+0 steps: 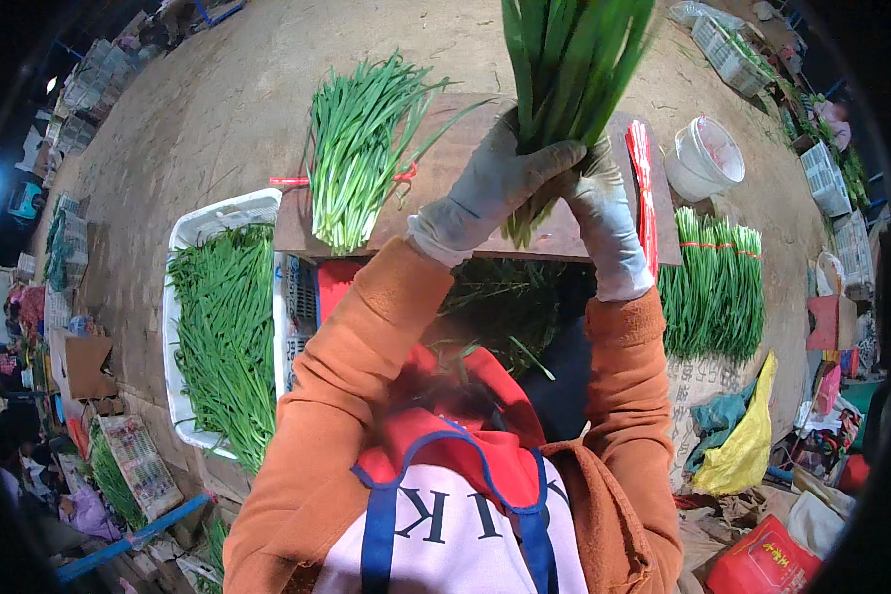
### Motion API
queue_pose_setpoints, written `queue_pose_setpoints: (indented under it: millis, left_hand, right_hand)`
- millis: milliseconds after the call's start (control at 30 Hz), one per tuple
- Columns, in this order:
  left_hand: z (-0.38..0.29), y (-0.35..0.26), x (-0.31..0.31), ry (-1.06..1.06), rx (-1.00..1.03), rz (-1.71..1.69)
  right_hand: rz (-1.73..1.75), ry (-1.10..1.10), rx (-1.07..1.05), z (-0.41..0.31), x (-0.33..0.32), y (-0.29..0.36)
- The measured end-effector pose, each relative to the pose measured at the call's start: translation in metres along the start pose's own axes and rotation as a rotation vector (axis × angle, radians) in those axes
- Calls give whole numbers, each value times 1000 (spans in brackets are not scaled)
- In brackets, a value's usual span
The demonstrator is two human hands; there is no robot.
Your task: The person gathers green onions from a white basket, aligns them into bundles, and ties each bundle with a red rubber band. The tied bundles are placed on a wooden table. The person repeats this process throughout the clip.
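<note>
Both gloved hands are wrapped around one bunch of long green garlic chives (572, 67), raised above a brown wooden board (460, 178). My left hand (497, 182) grips it from the left, thumb across the stems. My right hand (598, 185) closes on it from the right; its fingers are partly hidden. The cut stem ends poke out below the hands. Left on the board, a pile of chives (371, 141) lies across a red tie (289, 181). A bundle of red and white ties (642, 185) rests along the board's right edge.
A white plastic crate (226, 204) full of loose chives stands at left. To the right are a white bucket (705, 160) and several tied chive bundles (713, 289) on the ground. A yellow sack (739, 438) lies at lower right. Another person (831, 122) is at the far right.
</note>
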State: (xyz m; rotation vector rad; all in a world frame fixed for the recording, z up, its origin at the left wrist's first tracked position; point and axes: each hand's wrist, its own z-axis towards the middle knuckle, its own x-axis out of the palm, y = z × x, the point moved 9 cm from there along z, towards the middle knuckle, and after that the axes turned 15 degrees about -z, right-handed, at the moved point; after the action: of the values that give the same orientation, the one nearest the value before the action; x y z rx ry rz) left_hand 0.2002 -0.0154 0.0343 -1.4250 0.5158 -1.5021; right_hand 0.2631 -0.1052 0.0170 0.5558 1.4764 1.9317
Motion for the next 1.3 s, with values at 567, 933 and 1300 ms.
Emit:
queue_pose_setpoints:
  millis: [567,933,1300]
  left_hand:
    - [18,22,2,406,-152,599]
    - [-82,-119,-42,66,149,623]
    - [-157,-8,-33,44,-381,589]
  right_hand:
    - [-365,-154,-331,-8,-1,-45]
    - [841,127,73,-52,-7,-34]
    - [1055,58,-17,-81,2,-34]
